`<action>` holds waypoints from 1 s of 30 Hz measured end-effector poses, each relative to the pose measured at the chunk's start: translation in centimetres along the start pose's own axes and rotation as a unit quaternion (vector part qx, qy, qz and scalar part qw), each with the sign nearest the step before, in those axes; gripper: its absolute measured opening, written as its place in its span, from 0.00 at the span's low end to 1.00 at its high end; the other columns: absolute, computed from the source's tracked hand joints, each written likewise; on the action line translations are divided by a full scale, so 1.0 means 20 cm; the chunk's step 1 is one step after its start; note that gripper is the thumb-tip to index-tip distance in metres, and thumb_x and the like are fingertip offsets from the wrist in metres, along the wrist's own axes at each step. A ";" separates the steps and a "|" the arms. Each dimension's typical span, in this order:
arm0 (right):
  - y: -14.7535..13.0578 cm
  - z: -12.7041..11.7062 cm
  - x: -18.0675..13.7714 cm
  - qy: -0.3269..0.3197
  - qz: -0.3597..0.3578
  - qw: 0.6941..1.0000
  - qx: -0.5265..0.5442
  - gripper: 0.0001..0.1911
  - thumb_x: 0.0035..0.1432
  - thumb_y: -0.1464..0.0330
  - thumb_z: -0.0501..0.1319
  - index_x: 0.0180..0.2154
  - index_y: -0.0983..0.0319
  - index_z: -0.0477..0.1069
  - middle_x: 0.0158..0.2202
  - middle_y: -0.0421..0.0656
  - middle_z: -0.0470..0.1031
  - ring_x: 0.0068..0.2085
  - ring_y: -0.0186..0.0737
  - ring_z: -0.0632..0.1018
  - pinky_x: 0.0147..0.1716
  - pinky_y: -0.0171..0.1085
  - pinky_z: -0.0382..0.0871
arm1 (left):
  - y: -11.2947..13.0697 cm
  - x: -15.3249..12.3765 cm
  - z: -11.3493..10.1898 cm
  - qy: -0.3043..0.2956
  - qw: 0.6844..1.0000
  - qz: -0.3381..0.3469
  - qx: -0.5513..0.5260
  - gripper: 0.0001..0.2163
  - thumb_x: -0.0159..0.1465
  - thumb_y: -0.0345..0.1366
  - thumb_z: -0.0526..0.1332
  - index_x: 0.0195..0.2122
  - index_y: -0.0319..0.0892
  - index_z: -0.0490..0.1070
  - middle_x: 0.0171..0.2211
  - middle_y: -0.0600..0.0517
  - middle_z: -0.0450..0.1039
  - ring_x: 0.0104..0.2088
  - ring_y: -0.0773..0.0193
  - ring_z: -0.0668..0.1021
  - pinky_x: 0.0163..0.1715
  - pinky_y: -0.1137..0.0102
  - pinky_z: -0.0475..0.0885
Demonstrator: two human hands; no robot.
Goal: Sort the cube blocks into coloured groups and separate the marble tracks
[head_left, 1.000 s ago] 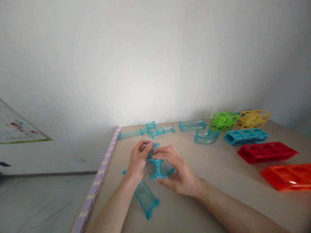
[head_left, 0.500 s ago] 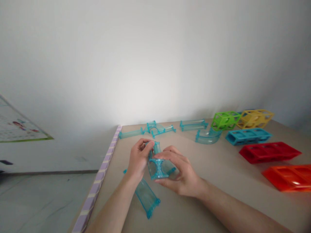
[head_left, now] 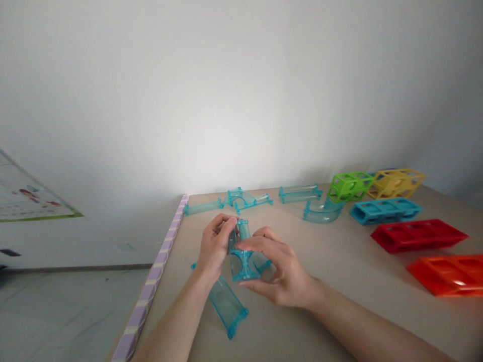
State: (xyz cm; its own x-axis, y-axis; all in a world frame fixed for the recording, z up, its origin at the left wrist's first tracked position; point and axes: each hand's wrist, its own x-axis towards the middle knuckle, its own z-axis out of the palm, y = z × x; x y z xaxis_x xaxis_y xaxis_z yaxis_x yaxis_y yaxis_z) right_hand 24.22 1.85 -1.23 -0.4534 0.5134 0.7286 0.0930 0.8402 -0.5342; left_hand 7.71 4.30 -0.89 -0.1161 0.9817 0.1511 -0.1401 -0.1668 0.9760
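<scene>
The left hand (head_left: 214, 246) pinches the blue piece (head_left: 245, 266) from ten o'clock; the right hand (head_left: 281, 266) grasps it from three, so it sits between both. Measured from that piece, on the tabletop (head_left: 339, 266), a track (head_left: 227, 304) lies near at seven o'clock, a curve (head_left: 322, 213) at two.

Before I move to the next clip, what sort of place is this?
Perhaps a playroom or children's classroom: the clear blue piece being held, the toy-like red block on the table, and the illustrated wall sheet suggest it.
</scene>
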 end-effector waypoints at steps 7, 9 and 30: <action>0.00 0.01 0.00 0.003 -0.003 1.000 0.006 0.27 0.50 0.68 0.70 0.52 0.61 0.67 0.44 0.48 0.76 0.45 0.45 0.71 0.46 0.46 0.68 | 0.00 0.00 -0.01 0.019 1.000 0.015 0.014 0.10 0.60 0.44 0.63 0.35 0.43 0.73 0.27 0.56 0.70 0.26 0.71 0.71 0.25 0.77 0.64; 0.00 0.01 0.00 0.003 -0.005 1.000 0.005 0.27 0.50 0.68 0.70 0.52 0.61 0.67 0.44 0.48 0.76 0.45 0.45 0.71 0.46 0.46 0.69 | 0.00 0.00 -0.02 0.013 0.999 0.017 0.037 0.10 0.59 0.44 0.64 0.36 0.43 0.73 0.28 0.56 0.70 0.25 0.71 0.71 0.25 0.76 0.65; -0.02 0.01 0.01 -0.002 -0.007 1.000 -0.030 0.26 0.53 0.67 0.67 0.54 0.60 0.65 0.48 0.50 0.73 0.49 0.47 0.72 0.49 0.48 0.67 | 0.04 0.00 -0.01 0.058 0.998 -0.015 0.020 0.13 0.52 0.42 0.69 0.36 0.41 0.75 0.23 0.56 0.71 0.22 0.70 0.72 0.21 0.76 0.64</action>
State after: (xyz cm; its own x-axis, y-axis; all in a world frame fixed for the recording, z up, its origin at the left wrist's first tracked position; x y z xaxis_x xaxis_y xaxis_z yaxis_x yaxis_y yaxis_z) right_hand 24.03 1.53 -0.97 -0.4579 0.5017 0.7339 0.1393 0.8559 -0.4981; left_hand 7.30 4.20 -0.21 -0.2259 0.9684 0.1057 -0.1066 -0.1324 0.9854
